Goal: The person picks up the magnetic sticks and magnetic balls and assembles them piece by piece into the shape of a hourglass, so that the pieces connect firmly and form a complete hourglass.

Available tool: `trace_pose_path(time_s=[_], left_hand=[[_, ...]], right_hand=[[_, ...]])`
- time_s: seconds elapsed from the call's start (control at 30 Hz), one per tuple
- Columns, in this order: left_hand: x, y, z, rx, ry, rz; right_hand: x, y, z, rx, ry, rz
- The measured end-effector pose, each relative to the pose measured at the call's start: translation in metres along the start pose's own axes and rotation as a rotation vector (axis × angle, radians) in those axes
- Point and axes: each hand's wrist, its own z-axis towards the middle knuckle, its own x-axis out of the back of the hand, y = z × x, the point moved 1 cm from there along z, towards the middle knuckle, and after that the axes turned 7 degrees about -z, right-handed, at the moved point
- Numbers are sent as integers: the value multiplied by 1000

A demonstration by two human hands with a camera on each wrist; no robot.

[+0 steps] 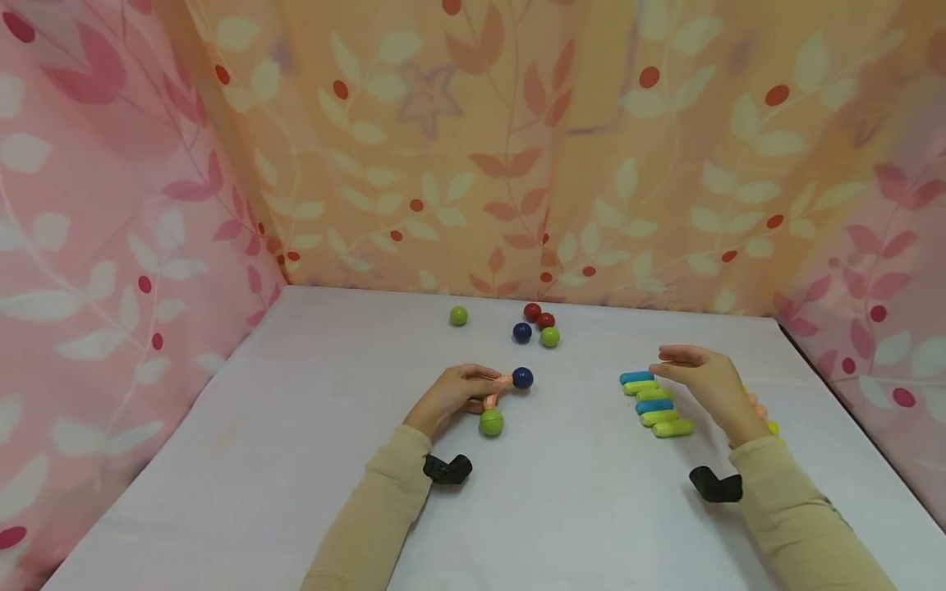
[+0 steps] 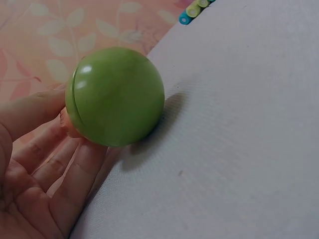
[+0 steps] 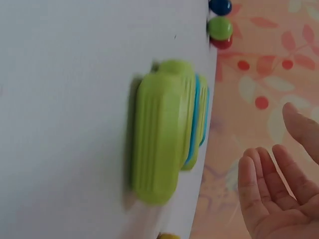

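My left hand [image 1: 460, 389] pinches a joined piece made of peach-orange rods [image 1: 491, 400]. At one end of it is a green ball [image 1: 491, 423], and at another a dark blue ball [image 1: 522, 377]. The left wrist view shows the green ball [image 2: 117, 97] large, close to the white tabletop, with thumb and fingers behind it. How the rods meet is hidden by the fingers. With nothing in its grasp, my right hand [image 1: 702, 384] hovers beside a slanted row of green and blue rods [image 1: 656, 417], its fingers fairly straight in the right wrist view.
Toward the back of the white table [image 1: 332, 345] lie a lone green ball [image 1: 458, 316] and a cluster of red balls [image 1: 545, 321], a blue ball [image 1: 521, 332] and a green ball [image 1: 549, 337]. Orange and yellow rods [image 1: 773, 428] are partly hidden behind the right wrist. Floral curtains [image 1: 414, 164] surround the table.
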Motion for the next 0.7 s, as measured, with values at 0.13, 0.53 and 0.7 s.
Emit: trace_pose_path(time_s=[0.13,0.53,0.7], left_hand=[[-2,-4,-3,13,5,-2],[-14,-8,2,-5,-26,-21],[-15,-10,3,1,-16,-18]], right_hand=[[8,12,-3,-38,-37,-22],[42,56,-5,-164,-51,-17],[51,70,-1,-211,-37,100]])
